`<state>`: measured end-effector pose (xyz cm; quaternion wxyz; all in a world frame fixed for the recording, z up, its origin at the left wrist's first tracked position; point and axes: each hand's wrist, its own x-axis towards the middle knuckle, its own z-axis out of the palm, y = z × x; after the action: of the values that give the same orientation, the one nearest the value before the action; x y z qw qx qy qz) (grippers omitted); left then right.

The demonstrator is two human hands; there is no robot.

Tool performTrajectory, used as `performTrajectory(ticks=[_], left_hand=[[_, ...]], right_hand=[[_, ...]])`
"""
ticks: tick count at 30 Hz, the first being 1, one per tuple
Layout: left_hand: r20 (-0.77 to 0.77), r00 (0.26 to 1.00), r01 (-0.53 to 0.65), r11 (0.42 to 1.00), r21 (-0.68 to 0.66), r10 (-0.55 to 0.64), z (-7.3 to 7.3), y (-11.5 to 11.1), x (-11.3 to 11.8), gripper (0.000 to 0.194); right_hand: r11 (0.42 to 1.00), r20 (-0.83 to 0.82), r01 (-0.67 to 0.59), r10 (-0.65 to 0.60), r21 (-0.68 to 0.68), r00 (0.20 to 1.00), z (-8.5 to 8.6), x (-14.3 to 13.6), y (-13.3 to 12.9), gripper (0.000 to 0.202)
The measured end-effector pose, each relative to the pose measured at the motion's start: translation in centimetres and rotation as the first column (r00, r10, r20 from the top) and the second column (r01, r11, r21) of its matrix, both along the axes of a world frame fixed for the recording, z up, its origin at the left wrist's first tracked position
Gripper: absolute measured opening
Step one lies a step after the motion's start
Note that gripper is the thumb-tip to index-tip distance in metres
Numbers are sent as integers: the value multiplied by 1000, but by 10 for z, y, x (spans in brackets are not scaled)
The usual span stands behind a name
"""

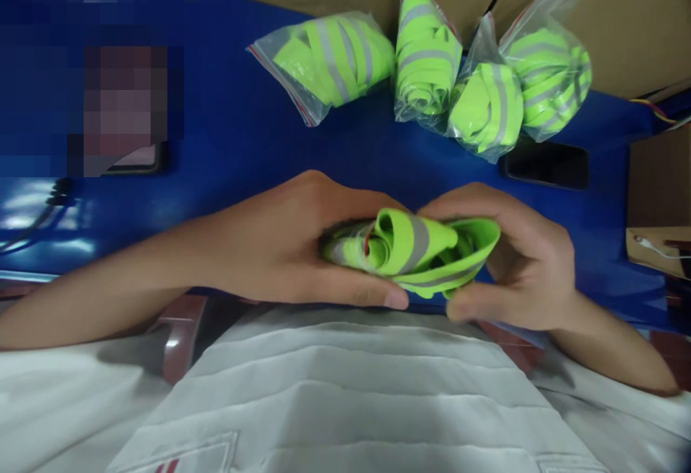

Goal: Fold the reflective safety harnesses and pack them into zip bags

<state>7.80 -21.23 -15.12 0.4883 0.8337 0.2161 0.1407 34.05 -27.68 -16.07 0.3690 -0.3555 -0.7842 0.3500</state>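
Observation:
Between my hands is a rolled neon-yellow reflective strap (415, 246) with grey stripes, held above the table's near edge. My left hand (302, 242) wraps round its left end, where clear plastic of a bag (353, 248) shows with a bit of red edge. Curled round the right end, my right hand (523, 257) has its thumb below and fingers above, touching the strap's loose loop. How much of the roll sits inside the bag is hidden by my left hand.
Several clear zip bags (345, 59) with similar neon rolls lie along the back of the blue table (227, 134). A black phone (548, 163) rests at right, near cardboard (658, 185). A black cable (48, 206) lies at left, below a blurred-out patch.

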Motion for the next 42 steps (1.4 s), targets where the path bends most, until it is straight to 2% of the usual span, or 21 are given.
performTrajectory(ticks=[2, 3, 6, 8, 11, 17, 19, 22, 23, 25, 28, 32, 37, 40, 42], left_hand=[[-6, 1000, 4, 988, -154, -5, -3, 0, 3, 44], [-17, 1000, 8, 982, -188, -11, -7, 0, 4, 45], [-38, 999, -17, 984, -175, 11, -22, -2, 9, 57], [-36, 998, -61, 984, -169, 55, -32, -4, 14, 56], [-11, 994, -105, 974, -202, 105, -40, -4, 20, 48], [21, 995, -94, 988, -123, 98, -47, 7, 24, 63], [17, 996, -85, 989, -124, 88, -50, 10, 22, 65], [43, 993, -102, 978, -182, 111, -53, 12, 20, 62], [57, 990, -115, 974, -193, 128, -53, 11, 19, 62], [71, 986, -136, 973, -188, 152, -52, 10, 18, 65], [53, 987, -143, 978, -153, 153, -49, 6, 18, 69], [43, 987, -149, 985, -84, 153, -41, 5, 19, 76], [28, 987, -158, 986, -48, 159, -32, 7, 19, 86], [8, 987, -155, 976, -150, 158, -28, 3, 18, 93], [13, 991, -125, 948, -293, 134, -24, 1, 16, 99]], right_hand=[[997, 112, 32, -24, -75, 993, 4, 4, -1, 69], [991, 162, 66, -46, -119, 986, 5, 6, -1, 67], [956, 211, 130, -74, -264, 975, -1, 7, 2, 48], [937, 183, 134, -77, -323, 980, -8, 5, 5, 38], [917, 146, 147, -99, -372, 984, -18, 0, 8, 32], [883, 135, 209, -167, -420, 977, -24, -10, 12, 32], [866, 77, 151, -130, -477, 988, -21, -5, 17, 31], [805, -50, -38, 11, -592, 999, -13, 9, 25, 33], [782, -66, -64, 29, -620, 997, -10, 13, 26, 32], [757, -44, -39, 14, -652, 999, -6, 19, 27, 31], [778, 31, 33, -17, -627, 999, -5, 18, 20, 30], [875, 133, 135, -82, -465, 988, -8, 8, 10, 26], [902, 137, 133, -83, -412, 987, -6, 0, 7, 24], [926, 180, 127, -66, -357, 981, 0, 2, 7, 22], [903, 137, 85, -29, -421, 990, 6, 6, 8, 22]])
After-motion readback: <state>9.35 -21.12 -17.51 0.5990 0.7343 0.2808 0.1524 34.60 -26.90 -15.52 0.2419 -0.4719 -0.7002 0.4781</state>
